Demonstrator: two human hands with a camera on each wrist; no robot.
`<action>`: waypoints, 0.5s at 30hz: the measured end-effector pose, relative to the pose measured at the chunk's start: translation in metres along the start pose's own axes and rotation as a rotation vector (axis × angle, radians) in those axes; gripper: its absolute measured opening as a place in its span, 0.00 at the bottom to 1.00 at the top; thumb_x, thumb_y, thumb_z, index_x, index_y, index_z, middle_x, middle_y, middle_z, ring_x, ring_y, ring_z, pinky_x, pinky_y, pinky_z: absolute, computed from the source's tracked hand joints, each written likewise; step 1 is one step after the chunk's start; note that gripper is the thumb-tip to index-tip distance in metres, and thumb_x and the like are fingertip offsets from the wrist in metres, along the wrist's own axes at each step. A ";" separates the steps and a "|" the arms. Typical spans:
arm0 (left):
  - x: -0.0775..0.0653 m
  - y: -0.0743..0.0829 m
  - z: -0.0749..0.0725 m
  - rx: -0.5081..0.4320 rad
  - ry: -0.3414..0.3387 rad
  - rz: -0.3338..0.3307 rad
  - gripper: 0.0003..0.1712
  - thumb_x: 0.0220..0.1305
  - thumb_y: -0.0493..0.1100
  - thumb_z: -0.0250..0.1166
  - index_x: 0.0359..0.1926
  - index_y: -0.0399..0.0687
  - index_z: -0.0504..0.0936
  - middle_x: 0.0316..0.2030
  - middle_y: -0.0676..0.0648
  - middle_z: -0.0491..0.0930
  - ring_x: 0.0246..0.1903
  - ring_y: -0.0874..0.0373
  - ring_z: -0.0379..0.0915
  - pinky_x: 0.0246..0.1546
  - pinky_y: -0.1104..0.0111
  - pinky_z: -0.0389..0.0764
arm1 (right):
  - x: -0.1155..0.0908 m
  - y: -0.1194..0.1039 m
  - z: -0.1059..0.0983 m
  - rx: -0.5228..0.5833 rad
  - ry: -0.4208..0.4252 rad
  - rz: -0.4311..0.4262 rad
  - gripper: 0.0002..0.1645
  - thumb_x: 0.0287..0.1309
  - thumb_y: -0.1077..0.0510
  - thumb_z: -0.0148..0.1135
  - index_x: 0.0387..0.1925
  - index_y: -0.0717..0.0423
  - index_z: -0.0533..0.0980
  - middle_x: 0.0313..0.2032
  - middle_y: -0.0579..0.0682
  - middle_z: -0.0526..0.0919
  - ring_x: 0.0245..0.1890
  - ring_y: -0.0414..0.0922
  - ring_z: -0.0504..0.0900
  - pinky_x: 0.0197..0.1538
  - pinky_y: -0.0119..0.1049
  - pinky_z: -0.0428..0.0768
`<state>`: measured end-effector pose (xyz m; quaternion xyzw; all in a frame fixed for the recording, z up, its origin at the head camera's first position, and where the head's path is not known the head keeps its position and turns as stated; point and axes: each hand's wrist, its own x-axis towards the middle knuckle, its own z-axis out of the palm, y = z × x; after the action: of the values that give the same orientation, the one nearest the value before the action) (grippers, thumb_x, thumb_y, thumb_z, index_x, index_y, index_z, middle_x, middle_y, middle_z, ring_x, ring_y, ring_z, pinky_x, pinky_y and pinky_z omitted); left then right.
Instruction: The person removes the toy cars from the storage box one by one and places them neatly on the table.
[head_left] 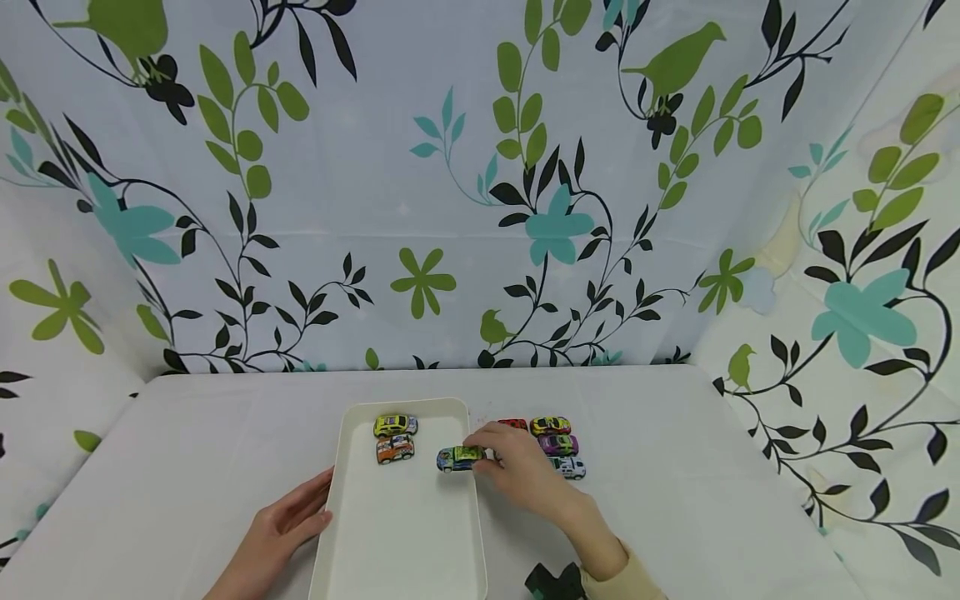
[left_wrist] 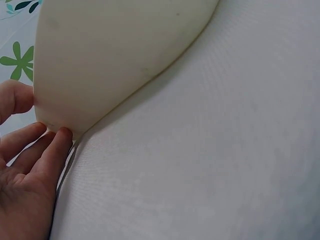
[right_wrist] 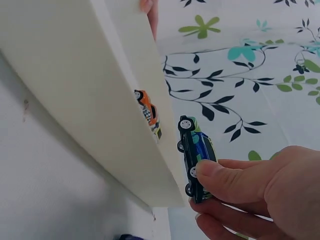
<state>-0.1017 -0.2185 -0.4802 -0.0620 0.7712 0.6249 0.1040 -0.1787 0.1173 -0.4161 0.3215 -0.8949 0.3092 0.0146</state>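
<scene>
A white rectangular tray (head_left: 405, 533) lies on the table, tilted slightly in the head view. My left hand (head_left: 273, 533) holds its left side, thumb at the rim and fingertips against the outer wall (left_wrist: 100, 65). My right hand (head_left: 517, 467) pinches a green-and-blue toy car (right_wrist: 192, 150) between thumb and fingers, over the tray's right edge. Inside the tray sit a yellow toy car (head_left: 395, 425) and, close below it, an orange one (head_left: 395, 449). Past my right hand stand a red-and-yellow toy car (head_left: 551, 426), a purple one (head_left: 558, 445) and a white one (head_left: 570, 467).
Partly hidden behind my right hand is a red toy car (head_left: 513, 424). A dark object (head_left: 555, 582) lies by the right sleeve at the near edge. Leaf-patterned cloth (head_left: 420, 208) hangs behind the white table (head_left: 660, 500) and along both sides.
</scene>
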 end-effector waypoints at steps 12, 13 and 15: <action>-0.001 0.002 0.000 0.002 -0.010 0.017 0.39 0.69 0.47 0.64 0.75 0.41 0.60 0.73 0.39 0.61 0.55 0.85 0.65 0.54 0.80 0.77 | -0.015 0.020 -0.005 -0.012 0.099 0.004 0.17 0.53 0.67 0.72 0.46 0.53 0.84 0.47 0.47 0.85 0.50 0.45 0.82 0.55 0.44 0.82; -0.001 0.002 0.000 0.007 -0.012 0.016 0.40 0.70 0.48 0.64 0.75 0.41 0.60 0.74 0.39 0.60 0.55 0.84 0.64 0.54 0.79 0.77 | -0.016 0.022 -0.006 -0.007 0.106 0.005 0.18 0.53 0.68 0.72 0.46 0.53 0.84 0.47 0.46 0.85 0.51 0.45 0.82 0.55 0.44 0.82; -0.001 0.002 -0.001 0.000 -0.011 0.007 0.40 0.69 0.48 0.65 0.75 0.42 0.60 0.74 0.40 0.61 0.55 0.84 0.65 0.55 0.77 0.78 | -0.017 0.025 -0.007 0.001 0.121 0.003 0.18 0.52 0.69 0.71 0.45 0.53 0.84 0.47 0.46 0.85 0.51 0.45 0.82 0.55 0.43 0.82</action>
<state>-0.1016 -0.2190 -0.4785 -0.0559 0.7709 0.6256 0.1059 -0.1808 0.1462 -0.4277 0.3008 -0.8928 0.3283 0.0679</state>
